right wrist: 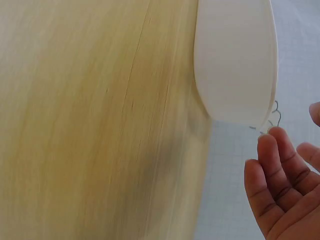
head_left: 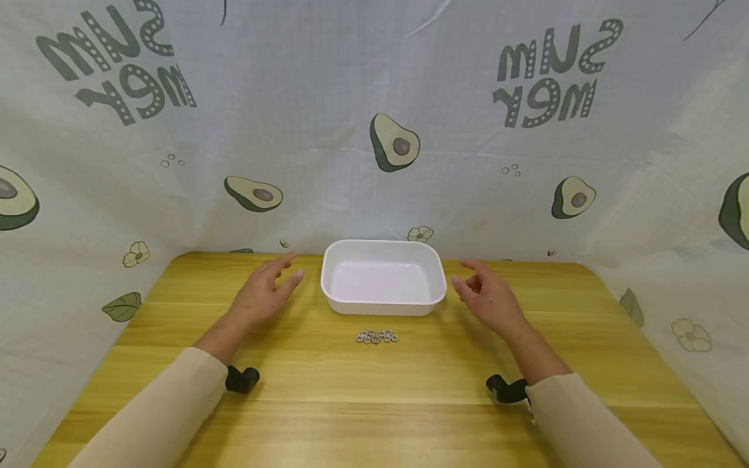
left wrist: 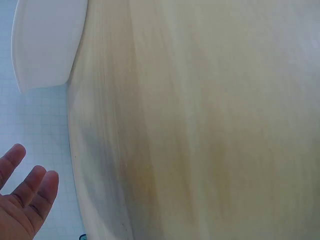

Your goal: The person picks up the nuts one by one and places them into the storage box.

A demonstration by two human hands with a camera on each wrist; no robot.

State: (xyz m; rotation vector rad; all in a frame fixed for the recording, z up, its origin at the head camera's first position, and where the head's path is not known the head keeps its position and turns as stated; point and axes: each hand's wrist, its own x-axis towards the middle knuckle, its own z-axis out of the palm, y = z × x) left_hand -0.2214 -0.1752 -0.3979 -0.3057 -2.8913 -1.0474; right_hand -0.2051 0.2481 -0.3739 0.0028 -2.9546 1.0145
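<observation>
A white rectangular tub stands near the back edge of the wooden table, its inside bare. In front of it lie several small metal nuts in a tight cluster. My left hand hovers left of the tub, fingers relaxed and apart, holding nothing. To the tub's right is my right hand, its fingers loosely bent and holding nothing. The left wrist view shows the fingers of the left hand below the tub's end. In the right wrist view the right hand is close to the tub.
Behind the wooden table hangs a pale cloth printed with avocados, flowers and lettering; it also lines both sides. A black wrist mount sits at the left sleeve, another mount at the right one.
</observation>
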